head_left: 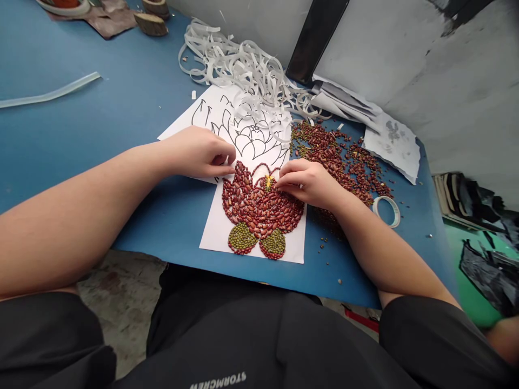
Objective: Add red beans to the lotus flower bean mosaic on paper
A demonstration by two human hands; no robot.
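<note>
1. Two hands of mine rest on a white sheet (219,229) that lies on the blue table (101,108), and on that sheet sits a flower picture made of beans (259,208).
2. My left hand (198,151) lies palm down at the flower's upper left edge, fingers curled in, fingertips (225,162) touching the paper just beside the outermost red beans; I cannot tell whether anything sits between those fingertips.
3. My right hand (310,181) rests on the flower's upper right, fingers drawn together with their tips pressing down next to the small yellow centre (268,181); whether a bean is pinched there is too small to tell.
4. So the bean flower lies between my two hands and a little toward me, its two green bean leaves (257,242) nearest my lap.
5. A second sheet with an outlined flower drawing (243,132) lies just beyond my hands, partly under a heap of white paper strips (239,65).
6. Loose red beans (344,159) are scattered to the right, behind my right hand, with a roll of tape (387,210) near my right forearm.
</note>
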